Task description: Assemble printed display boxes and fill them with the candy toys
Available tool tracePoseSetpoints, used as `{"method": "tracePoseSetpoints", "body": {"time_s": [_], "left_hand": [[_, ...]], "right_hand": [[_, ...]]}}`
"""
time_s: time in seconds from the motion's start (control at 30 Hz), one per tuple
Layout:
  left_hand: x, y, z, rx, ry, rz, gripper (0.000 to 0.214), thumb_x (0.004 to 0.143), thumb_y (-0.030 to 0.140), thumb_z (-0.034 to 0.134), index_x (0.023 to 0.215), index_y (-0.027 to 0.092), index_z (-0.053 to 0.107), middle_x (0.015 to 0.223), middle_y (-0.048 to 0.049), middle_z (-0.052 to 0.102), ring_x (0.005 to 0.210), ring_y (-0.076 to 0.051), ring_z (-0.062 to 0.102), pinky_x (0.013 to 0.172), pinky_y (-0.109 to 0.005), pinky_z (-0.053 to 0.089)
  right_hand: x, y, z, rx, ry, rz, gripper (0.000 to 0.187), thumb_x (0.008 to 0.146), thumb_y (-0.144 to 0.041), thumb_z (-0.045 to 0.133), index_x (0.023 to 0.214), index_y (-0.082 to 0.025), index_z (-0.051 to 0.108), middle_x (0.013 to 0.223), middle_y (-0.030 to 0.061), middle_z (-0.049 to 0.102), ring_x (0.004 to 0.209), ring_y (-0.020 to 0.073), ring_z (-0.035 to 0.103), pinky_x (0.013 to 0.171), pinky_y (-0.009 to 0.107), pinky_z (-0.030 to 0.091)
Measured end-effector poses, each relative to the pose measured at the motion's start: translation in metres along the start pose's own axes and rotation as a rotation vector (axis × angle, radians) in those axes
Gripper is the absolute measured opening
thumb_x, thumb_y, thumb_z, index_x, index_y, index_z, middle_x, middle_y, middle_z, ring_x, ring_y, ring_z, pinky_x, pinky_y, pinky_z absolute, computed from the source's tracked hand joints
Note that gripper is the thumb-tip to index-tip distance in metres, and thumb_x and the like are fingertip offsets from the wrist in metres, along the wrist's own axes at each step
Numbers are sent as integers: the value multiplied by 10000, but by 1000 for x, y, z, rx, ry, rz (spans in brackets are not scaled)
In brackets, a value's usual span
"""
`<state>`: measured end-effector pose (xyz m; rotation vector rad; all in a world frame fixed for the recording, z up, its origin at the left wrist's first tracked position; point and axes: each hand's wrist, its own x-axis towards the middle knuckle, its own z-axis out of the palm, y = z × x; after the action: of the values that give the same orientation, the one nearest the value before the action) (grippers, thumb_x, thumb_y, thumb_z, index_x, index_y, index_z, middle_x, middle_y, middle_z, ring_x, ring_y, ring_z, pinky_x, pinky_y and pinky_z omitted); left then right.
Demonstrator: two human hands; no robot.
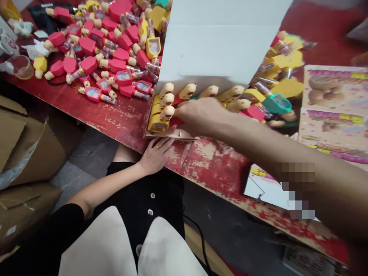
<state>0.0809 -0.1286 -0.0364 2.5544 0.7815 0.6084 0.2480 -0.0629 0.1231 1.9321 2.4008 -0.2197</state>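
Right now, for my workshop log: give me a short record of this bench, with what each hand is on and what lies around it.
Left hand: flat on the worn red table, by the carton's front edge
Right hand: against the toys in the carton; grip unclear
Carton: white cardboard box, flap up
In carton: yellow and red toys with tan tips
Loose: red toys in a heap, left of the carton
Right side: printed cards

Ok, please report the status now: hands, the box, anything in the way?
Right hand on tan-headed toys in white cardboard display box. Left hand on red table edge, by box front. Loose toys piled both sides.
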Motion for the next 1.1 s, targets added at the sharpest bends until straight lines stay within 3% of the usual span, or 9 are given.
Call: {"method": "tracePoseSetpoints", "body": {"time_s": [0.17,0.27,0.33,0.47,0.57,0.77,0.87,0.97,1.1], "left_hand": [[7,37,-22,-1048,272,-365,674,953,522,628,1497,209,380,1511,-190,497,1351,-272,579,1067,-436,553],[7,54,-29,-1638,270,-634,602,937,579,630,1397,263,406,1266,-105,631,1086,-231,714,942,-434,609],[5,55,-28,-1808,299,-786,484,931,504,673,1282,258,449,1078,-34,656,910,-172,731,924,-437,614],[6,41,-18,-1804,420,-942,353,931,353,703,1158,232,461,1013,4,634,857,-123,712,947,-428,607],[16,39,-5,-1696,526,-976,359,903,266,733,1138,205,467,1132,-24,630,911,-120,703,968,-419,602],[19,49,5,-1479,560,-1001,362,826,201,773,1111,156,553,1049,-32,675,910,-110,660,908,-280,594],[-1,46,-13,-1512,551,-910,360,792,234,788,1079,164,582,1009,-12,674,927,-105,655,862,-233,579],[-24,44,-38,-1632,443,-879,508,731,353,851,1118,202,559,996,7,652,871,-124,664,775,-277,601],[-46,54,-58,-1590,164,-837,567,708,446,885,1141,221,597,1025,1,659,819,-101,643,780,-264,575]], "right_hand": [[-64,4,-22,0,51,-18,313,876,-476,694,1052,-218,702,838,82,704,686,222,601,589,310,360],[-89,-3,-1,256,98,-9,410,1028,-456,424,1231,-179,648,1020,118,729,849,244,670,701,337,474],[-83,-6,21,265,111,67,459,1059,-380,297,1256,-147,640,1127,154,710,978,273,666,815,378,507],[-40,-12,51,84,-23,222,374,963,-163,385,1202,-66,655,1161,232,655,1100,334,611,944,440,487],[-19,-19,59,-8,-84,254,407,872,-106,485,1253,-66,623,1216,239,601,1022,316,629,847,406,507],[-24,-24,51,-65,-120,201,323,912,-85,409,1076,-93,688,1141,225,622,1027,307,657,779,366,518],[-55,-18,41,188,98,161,285,955,-161,424,1159,-131,621,1065,172,653,969,266,664,797,379,539],[-102,-15,39,743,452,135,296,999,-323,477,1271,-213,521,1089,114,652,901,210,669,760,343,572],[-154,-23,55,1144,428,112,196,993,-400,557,1117,-254,598,1005,50,673,786,164,697,721,309,604]]}}
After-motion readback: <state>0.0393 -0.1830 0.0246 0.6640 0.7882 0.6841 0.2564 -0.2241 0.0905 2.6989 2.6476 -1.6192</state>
